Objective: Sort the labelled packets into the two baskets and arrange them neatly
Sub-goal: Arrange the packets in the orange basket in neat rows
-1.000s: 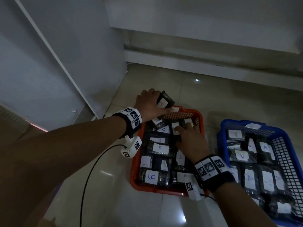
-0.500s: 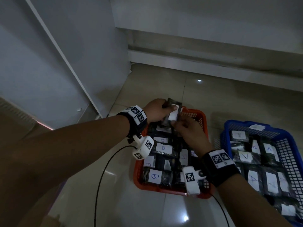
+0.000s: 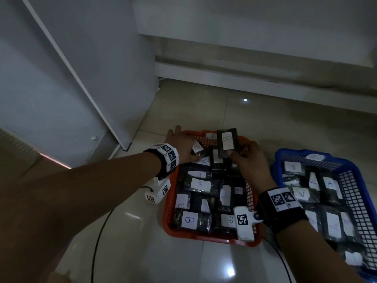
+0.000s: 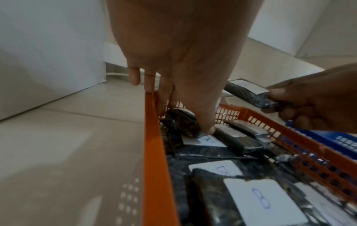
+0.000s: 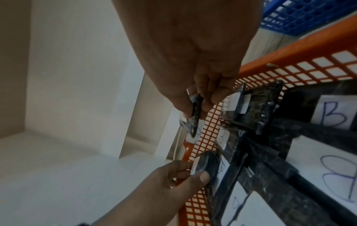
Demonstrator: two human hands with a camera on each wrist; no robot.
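Observation:
An orange basket (image 3: 170, 203) on the floor holds several dark packets with white B labels. My left hand (image 3: 193, 154) pinches one dark packet (image 4: 181, 122) between thumb and fingers, low in the basket's far left corner. My right hand (image 3: 232, 155) pinches the lower end of another B packet (image 3: 226, 142) and holds it upright above the basket's far end. The right wrist view shows that packet (image 5: 195, 116) edge-on between thumb and fingertips (image 5: 211, 102). To the right, a blue basket (image 3: 359, 193) holds several packets labelled A.
A grey cabinet panel (image 3: 91, 78) stands close on the left, and a low white ledge (image 3: 265, 82) runs along the back. A black cable (image 3: 98, 242) trails over the tiled floor left of the orange basket. The baskets stand side by side, nearly touching.
Half a second ago both hands met over the basket's far edge. They have parted: the left went down into the far left corner with one packet, and the right holds another upright.

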